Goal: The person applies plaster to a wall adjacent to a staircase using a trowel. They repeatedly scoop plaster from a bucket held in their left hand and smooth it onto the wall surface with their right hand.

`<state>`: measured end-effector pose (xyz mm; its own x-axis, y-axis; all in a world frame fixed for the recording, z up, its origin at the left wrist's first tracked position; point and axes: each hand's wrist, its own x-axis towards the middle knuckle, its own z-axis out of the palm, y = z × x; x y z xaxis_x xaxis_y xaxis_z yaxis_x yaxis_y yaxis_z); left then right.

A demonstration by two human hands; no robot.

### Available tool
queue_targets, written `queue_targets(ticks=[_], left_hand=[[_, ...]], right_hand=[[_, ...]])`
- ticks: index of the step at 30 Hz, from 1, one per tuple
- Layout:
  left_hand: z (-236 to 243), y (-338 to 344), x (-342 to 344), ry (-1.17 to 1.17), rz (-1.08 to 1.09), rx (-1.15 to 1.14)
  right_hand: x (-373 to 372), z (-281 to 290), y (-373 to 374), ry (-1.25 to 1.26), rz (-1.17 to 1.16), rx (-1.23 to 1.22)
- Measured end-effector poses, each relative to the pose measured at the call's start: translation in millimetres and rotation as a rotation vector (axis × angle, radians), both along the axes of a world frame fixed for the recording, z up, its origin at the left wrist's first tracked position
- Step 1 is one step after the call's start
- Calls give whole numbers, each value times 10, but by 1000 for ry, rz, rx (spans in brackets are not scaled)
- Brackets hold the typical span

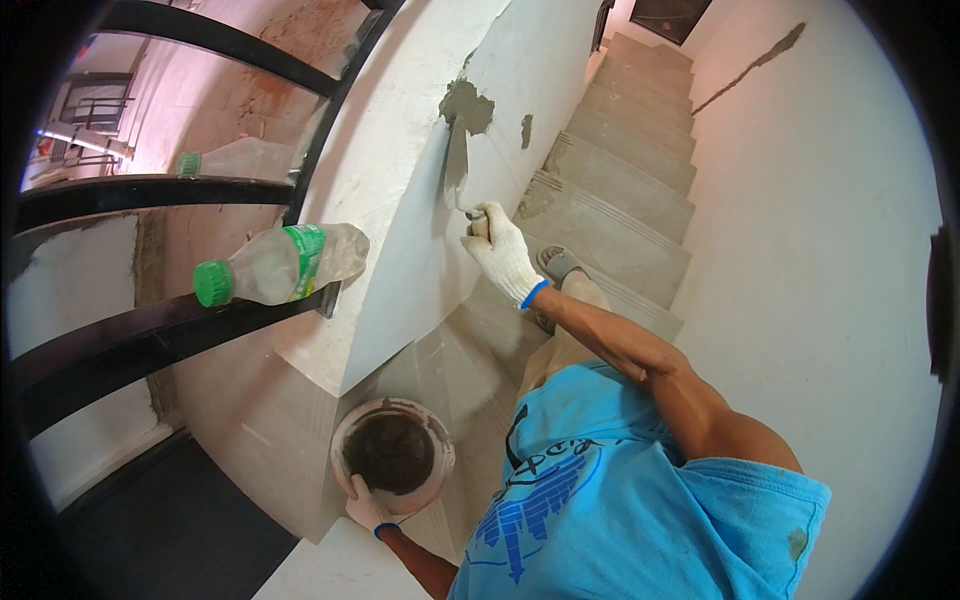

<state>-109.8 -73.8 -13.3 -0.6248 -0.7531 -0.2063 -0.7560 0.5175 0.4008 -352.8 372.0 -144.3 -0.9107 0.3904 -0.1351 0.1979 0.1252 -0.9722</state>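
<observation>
In my gloved right hand (502, 258) is the handle of a pointed trowel (456, 168), my fingers wrapped round it. Its blade reaches up the white wall (400, 265), the tip at a patch of wet grey mortar (468, 106). A smaller mortar spot (526, 131) lies to the right of that patch. Down at the lower left, my gloved left hand (368, 506) grips the near rim of a round bucket (441, 468). Dark grey mortar (390, 452) fills part of it.
A plastic bottle (275, 265) with a green cap lies across the black metal railing (150, 330) and wall ledge at left. Concrete stairs (620, 180) climb away between white walls. My sandalled foot (562, 265) rests on a step. A dark streak (750, 68) crosses the right wall.
</observation>
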Motion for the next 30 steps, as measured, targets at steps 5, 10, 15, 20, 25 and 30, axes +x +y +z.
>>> queue_targets(ticks=[5,10,15,20,25,30], left_hand=[[-94,-180,85,-3,8,-2],[-18,-33,8,13,7,31],[-4,2,23,44,-5,7],[8,-61,24,-39,11,24],[46,12,-11,-57,18,11],[45,18,2,-22,13,10]], right_hand=[[-90,-50,51,12,-86,-68],[-283,-75,171,7,-87,-7],[-74,44,85,75,31,-41],[196,83,98,-2,66,-30],[-25,11,167,84,-71,-1],[-205,47,201,53,-32,-6]])
